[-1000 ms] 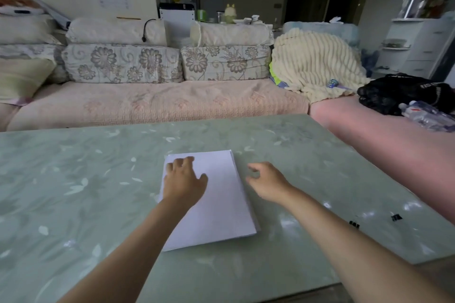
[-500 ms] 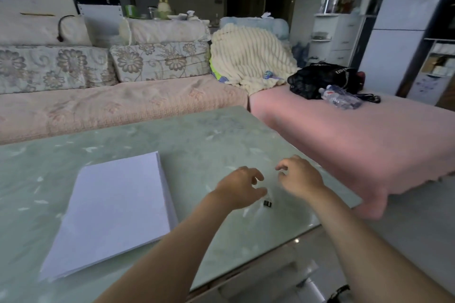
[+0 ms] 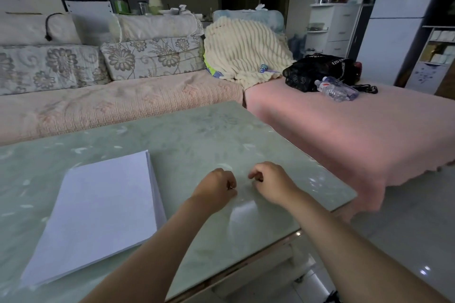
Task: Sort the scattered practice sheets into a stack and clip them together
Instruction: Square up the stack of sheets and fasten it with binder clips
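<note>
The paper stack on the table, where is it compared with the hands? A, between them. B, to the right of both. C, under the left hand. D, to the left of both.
D: the paper stack lies left of the left hand and right hand, touched by neither.

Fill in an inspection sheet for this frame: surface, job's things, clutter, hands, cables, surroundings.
Surface: green glass table top, glare near the hands.
Job's things: paper stack squared, unclipped; small dark clip at left fingertips.
Clutter: nothing seen.
Hands: left hand pinches the clip; right hand curled, hold unclear.
Cables: black cord on sofa cushion.
Surroundings: sofa, cream blanket, black bag, water bottle.
</note>
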`<state>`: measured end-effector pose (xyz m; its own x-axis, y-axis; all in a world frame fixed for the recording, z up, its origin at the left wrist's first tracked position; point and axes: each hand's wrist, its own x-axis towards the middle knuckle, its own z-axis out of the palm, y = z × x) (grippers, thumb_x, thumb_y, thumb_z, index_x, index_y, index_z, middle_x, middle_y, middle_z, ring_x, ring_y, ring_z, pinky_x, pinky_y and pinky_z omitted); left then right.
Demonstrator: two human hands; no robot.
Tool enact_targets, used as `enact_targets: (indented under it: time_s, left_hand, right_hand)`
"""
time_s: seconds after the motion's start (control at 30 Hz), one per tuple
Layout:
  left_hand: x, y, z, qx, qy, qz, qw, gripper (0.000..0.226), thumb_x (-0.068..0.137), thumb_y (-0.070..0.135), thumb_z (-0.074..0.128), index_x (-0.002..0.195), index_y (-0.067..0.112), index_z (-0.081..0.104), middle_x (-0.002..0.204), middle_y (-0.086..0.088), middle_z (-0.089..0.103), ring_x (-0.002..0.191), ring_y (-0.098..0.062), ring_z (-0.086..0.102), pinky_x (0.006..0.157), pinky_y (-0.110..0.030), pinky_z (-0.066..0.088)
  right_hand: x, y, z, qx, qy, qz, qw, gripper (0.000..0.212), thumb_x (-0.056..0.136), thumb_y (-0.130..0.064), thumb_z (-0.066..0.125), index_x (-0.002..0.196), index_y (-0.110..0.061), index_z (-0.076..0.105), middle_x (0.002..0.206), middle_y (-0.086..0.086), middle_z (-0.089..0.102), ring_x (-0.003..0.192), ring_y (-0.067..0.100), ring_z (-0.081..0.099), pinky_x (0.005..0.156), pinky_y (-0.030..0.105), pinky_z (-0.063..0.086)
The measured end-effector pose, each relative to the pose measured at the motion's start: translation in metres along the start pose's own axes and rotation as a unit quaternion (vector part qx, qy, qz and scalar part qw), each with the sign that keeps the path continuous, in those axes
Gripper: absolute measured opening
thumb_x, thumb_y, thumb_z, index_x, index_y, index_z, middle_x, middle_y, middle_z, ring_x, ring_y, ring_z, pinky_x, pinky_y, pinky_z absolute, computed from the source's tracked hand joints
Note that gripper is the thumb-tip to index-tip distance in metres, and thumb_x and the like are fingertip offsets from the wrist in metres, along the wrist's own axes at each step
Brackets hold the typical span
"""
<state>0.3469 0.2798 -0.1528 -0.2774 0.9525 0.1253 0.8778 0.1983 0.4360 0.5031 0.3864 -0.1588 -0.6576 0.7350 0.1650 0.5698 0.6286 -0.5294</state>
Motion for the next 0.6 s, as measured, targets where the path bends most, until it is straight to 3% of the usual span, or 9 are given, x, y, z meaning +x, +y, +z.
enact_targets:
  time_s: [0.2,0.27,0.37,0.6]
  left_hand:
    - [-0.011,-0.04,-0.023,0.007,0.011,-0.063,0.998,0.012,0.085,0.016,0.064,0.096,0.019,0.068,0.101,0.002,0.064,0.091,-0.014,0.058,0.078,-0.024,0.046]
    - [-0.014,-0.05,-0.03,-0.002,0.019,-0.067,0.998,0.013,0.084,0.015,0.066,0.096,0.02,0.065,0.1,0.001,0.064,0.091,-0.017,0.06,0.081,-0.03,0.05]
    - [-0.017,-0.063,-0.038,-0.007,0.043,-0.06,0.997,0.023,0.088,0.016,0.064,0.112,0.015,0.064,0.106,-0.005,0.059,0.095,-0.021,0.058,0.085,-0.026,0.046]
    - [-0.028,-0.074,-0.058,-0.026,0.078,-0.031,0.996,0.018,0.09,0.021,0.064,0.107,0.016,0.067,0.106,-0.002,0.056,0.081,-0.013,0.054,0.076,-0.021,0.04]
  right_hand:
    - [0.018,-0.038,0.029,0.047,-0.045,-0.081,0.995,0.036,0.081,0.002,0.062,0.108,-0.019,0.073,0.105,0.0,0.064,0.093,0.015,0.062,0.082,0.021,0.05]
    - [0.022,-0.044,0.031,0.035,-0.055,-0.074,0.995,0.042,0.08,-0.001,0.061,0.116,-0.021,0.07,0.113,-0.003,0.06,0.102,0.014,0.058,0.084,0.018,0.046]
    - [0.026,-0.044,0.028,-0.031,-0.064,-0.027,0.997,0.042,0.081,-0.015,0.065,0.123,-0.021,0.067,0.118,0.001,0.056,0.111,0.017,0.056,0.095,0.023,0.044]
    - [0.027,-0.077,0.035,-0.038,-0.106,-0.04,0.993,0.022,0.088,-0.014,0.064,0.107,-0.017,0.075,0.11,0.001,0.07,0.1,0.015,0.063,0.079,0.016,0.041]
